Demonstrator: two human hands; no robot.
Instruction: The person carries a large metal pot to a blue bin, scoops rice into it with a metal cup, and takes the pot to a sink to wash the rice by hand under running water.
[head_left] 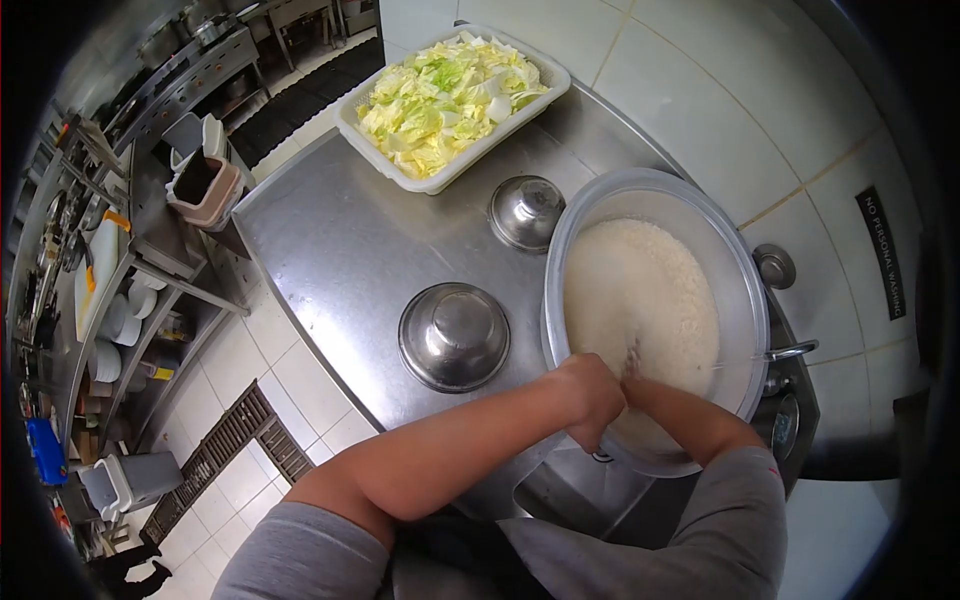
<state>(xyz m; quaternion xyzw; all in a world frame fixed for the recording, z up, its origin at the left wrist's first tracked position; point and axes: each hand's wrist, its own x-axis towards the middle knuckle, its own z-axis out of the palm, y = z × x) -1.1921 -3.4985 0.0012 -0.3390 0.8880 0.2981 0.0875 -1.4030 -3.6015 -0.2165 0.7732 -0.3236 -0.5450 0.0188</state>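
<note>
A large pot (655, 180) holds pale rice (690, 290) under cloudy water (600, 300). My left hand (590, 395) is closed at the pot's near-left rim, with its fingers partly out of sight. My right hand (632, 368) reaches into the cloudy water; its fingers are submerged and blurred. Beside the pot, an upturned metal bowl (528, 212) rests on the steel counter (350, 230). Another upturned metal bowl (455, 335), somewhat larger, lies to the left of my left hand.
A white basket (430, 183) of chopped cabbage (450, 95) stands at the back against the tiled wall. The tap (795, 350) is at the pot's right rim. Part of a sink (560, 500) shows below my left hand. Shelves with bowls (120, 320) stand far left.
</note>
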